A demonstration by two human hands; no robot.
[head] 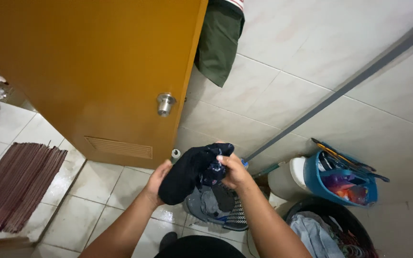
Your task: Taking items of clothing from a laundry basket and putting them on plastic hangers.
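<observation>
Hands share one dark navy garment (192, 172) held over the laundry basket (233, 217) — left hand (156, 184) cups its lower, bunched end, right hand (233, 172) pinches the upper folds. Its long axis slants from lower left up to the right, both grips closed on cloth.

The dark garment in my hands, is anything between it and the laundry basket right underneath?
Nothing visible is in the way. The dark garment is gripped by the left hand and right hand, directly above the laundry basket, which already holds clothes. Only open air shows between them.
</observation>
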